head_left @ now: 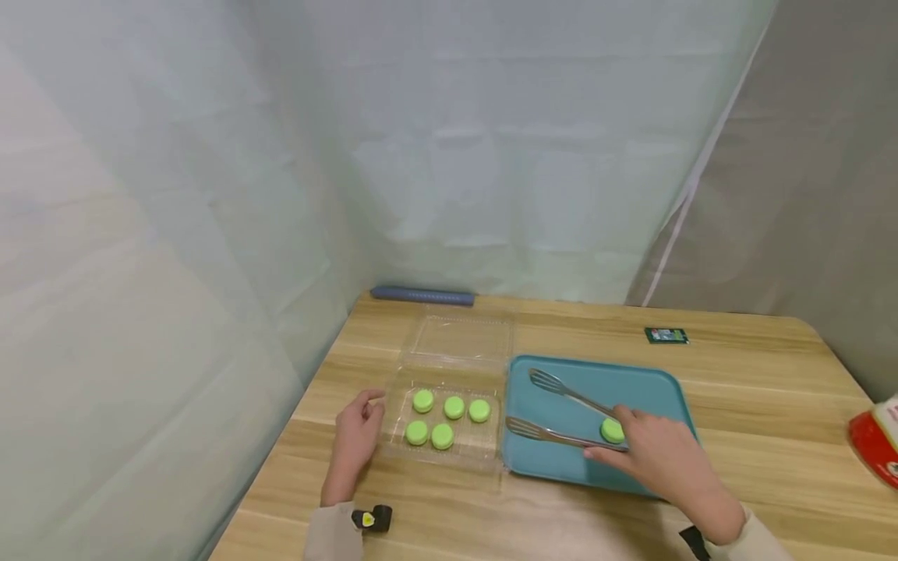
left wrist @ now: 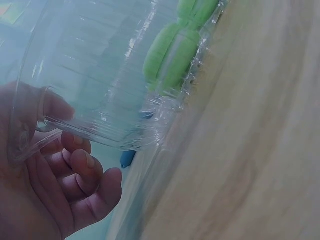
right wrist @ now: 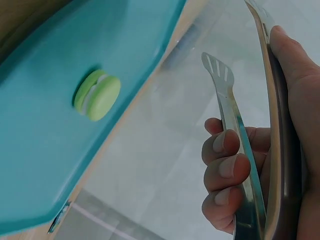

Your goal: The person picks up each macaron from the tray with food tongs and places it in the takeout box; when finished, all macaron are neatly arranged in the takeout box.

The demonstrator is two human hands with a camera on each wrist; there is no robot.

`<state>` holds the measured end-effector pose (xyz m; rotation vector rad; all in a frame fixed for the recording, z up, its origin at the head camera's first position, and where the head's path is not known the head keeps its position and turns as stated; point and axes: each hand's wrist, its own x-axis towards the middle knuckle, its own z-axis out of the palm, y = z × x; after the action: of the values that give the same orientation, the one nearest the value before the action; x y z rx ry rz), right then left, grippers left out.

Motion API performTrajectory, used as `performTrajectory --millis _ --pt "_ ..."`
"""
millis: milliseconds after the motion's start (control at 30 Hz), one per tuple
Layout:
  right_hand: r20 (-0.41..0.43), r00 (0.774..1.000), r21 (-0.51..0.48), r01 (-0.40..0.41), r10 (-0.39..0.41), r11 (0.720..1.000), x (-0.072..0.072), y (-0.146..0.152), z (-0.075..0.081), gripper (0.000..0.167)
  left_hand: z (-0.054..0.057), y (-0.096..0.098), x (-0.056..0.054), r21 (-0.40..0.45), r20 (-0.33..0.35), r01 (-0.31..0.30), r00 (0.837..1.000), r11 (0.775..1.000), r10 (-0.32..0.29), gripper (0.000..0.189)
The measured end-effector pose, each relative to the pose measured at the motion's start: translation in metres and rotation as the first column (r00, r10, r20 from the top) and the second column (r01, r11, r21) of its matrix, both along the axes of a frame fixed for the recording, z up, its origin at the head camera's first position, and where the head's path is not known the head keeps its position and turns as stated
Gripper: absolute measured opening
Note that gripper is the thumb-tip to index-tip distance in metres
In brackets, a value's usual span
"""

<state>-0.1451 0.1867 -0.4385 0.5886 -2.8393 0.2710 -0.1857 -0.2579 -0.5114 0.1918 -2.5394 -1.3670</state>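
Note:
My right hand [head_left: 662, 452] grips metal tongs [right wrist: 250, 165] above the blue tray [head_left: 673, 389], fingers round one arm and thumb on the other, the two ends spread apart. A single green macaron [right wrist: 100, 95] lies on the tray, partly behind the tongs in the head view. To the left a clear plastic box [head_left: 480, 456] stands with its lid folded back, several green macarons [head_left: 454, 407] inside it. My left hand [head_left: 358, 432] is at the box's left edge; in the left wrist view its thumb and fingers [left wrist: 75, 145] pinch the clear rim.
A dark blue stick-like object [head_left: 423, 295] lies along the table's back edge. Behind the tray is a small green packet [head_left: 666, 336]. A red and white container [head_left: 877, 444] is at the far right. Pale cloth [head_left: 449, 156] hangs behind and left of the wooden table [head_left: 765, 389].

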Motion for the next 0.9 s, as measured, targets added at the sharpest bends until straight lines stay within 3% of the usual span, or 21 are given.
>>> performTrajectory --millis 233,533,900 --pt "0.006 0.999 0.010 0.054 -0.054 0.998 0.008 0.014 0.000 0.065 -0.003 0.002 -0.001 0.022 -0.001 0.019 1.000 1.000 -0.019 0.027" --pt "-0.037 0.996 0.030 0.087 -0.086 0.996 0.015 0.031 -0.005 0.061 -0.005 -0.007 -0.001 0.006 0.001 -0.001 1.000 1.000 0.001 0.027" --pt "0.114 0.978 0.055 0.170 -0.175 0.984 0.026 0.057 -0.015 0.061 -0.005 -0.004 -0.002 0.020 0.020 0.024 0.999 0.999 -0.025 0.027"
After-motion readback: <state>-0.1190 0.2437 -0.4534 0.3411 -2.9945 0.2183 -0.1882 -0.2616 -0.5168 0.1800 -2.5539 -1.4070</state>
